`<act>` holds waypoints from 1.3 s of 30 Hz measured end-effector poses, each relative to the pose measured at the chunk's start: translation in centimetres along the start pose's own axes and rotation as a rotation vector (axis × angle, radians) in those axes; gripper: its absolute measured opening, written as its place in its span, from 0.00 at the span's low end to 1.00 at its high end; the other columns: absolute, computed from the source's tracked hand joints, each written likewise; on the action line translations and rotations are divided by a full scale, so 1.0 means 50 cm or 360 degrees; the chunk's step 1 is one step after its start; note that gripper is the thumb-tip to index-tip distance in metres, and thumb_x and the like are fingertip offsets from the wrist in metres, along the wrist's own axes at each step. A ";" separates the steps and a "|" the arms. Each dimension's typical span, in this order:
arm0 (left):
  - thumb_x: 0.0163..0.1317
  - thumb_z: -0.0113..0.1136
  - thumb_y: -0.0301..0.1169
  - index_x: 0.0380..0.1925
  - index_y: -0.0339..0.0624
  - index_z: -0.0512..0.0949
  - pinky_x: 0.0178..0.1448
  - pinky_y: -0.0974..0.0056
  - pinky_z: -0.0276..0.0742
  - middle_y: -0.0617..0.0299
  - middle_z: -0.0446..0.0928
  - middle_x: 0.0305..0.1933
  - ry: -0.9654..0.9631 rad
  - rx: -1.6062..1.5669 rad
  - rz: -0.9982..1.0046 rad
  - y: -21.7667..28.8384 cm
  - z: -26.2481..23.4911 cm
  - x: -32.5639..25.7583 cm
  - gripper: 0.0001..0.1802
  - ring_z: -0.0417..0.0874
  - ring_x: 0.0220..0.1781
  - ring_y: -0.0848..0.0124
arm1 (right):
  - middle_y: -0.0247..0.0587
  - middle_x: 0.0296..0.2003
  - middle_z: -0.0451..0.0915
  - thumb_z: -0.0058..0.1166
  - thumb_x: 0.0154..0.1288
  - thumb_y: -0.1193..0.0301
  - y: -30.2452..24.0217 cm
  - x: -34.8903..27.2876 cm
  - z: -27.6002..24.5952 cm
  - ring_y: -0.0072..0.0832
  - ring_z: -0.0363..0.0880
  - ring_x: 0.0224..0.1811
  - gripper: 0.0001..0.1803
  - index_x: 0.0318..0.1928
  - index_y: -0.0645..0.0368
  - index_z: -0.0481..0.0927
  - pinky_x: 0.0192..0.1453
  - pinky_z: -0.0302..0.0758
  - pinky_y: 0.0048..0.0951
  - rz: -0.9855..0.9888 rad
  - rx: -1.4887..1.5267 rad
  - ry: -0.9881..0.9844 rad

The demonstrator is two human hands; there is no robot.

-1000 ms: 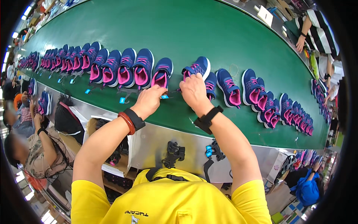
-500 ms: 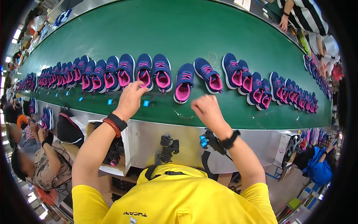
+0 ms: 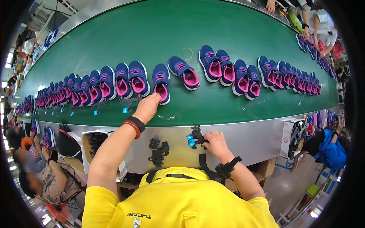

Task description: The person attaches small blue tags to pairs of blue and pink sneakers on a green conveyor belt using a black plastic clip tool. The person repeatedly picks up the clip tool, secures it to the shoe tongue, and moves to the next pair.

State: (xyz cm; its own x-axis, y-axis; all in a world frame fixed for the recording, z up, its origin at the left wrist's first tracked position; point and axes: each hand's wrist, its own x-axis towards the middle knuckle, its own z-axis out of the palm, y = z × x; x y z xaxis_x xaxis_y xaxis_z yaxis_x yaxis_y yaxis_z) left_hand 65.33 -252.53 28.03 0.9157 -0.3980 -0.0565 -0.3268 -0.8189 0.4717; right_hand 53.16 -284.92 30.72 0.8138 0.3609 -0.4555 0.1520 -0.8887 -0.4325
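My left hand (image 3: 148,108) grips the heel of a navy sneaker (image 3: 161,75) with pink lining, which lies on the green surface (image 3: 243,34). Just right of it another navy sneaker (image 3: 184,72) lies tilted. At the metal edge, my right hand (image 3: 217,144) has its fingers closed on black plastic shoe hangers (image 3: 196,136) with blue tags. More black hangers (image 3: 158,152) lie on the metal ledge between my forearms. Left of my left hand, a pair of sneakers (image 3: 137,78) has a hanger with a blue tag (image 3: 125,110) at its heels.
Rows of navy sneakers (image 3: 243,78) run to both sides along the green surface. A rubber band (image 3: 187,54) lies beyond them. Open boxes (image 3: 292,138) stand below the edge on both sides. Co-workers are at the far right, including a hand (image 3: 270,5), and at the left.
The sneakers have shifted left. My left hand has gone right and taken a sneaker's heel. My right hand has come down from beside the sneakers to the hangers at the edge.
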 end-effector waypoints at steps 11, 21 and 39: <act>0.55 0.60 0.21 0.38 0.39 0.75 0.42 0.54 0.79 0.56 0.76 0.40 0.0078 -0.0207 0.0127 0.040 0.032 -0.016 0.11 0.81 0.40 0.53 | 0.37 0.29 0.79 0.45 0.70 0.75 -0.051 0.112 -0.086 0.22 0.79 0.26 0.16 0.56 0.59 0.66 0.31 0.75 0.24 0.0300 0.1687 -0.0338; 0.57 0.58 0.22 0.34 0.40 0.71 0.37 0.53 0.76 0.55 0.74 0.36 0.0096 -0.0249 0.0074 0.031 0.049 -0.010 0.07 0.80 0.36 0.52 | 0.37 0.30 0.80 0.42 0.71 0.76 -0.135 0.179 -0.005 0.21 0.79 0.23 0.27 0.69 0.56 0.60 0.27 0.76 0.23 0.0269 0.1909 -0.0250; 0.59 0.52 0.32 0.54 0.51 0.71 0.35 0.51 0.79 0.48 0.73 0.48 -0.0290 0.0104 0.0144 0.032 0.038 -0.010 0.21 0.83 0.36 0.52 | 0.50 0.39 0.78 0.56 0.60 0.78 -0.095 0.306 -0.114 0.43 0.77 0.41 0.16 0.50 0.65 0.76 0.48 0.74 0.40 -0.0769 0.0493 0.0522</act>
State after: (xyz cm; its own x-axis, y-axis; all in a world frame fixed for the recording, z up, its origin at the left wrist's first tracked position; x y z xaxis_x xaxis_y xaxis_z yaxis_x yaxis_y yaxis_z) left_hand 63.90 -254.45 27.15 0.8264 -0.5344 -0.1773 -0.4256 -0.7991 0.4246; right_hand 68.07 -276.76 30.23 0.8306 0.5503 0.0852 0.4142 -0.5083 -0.7550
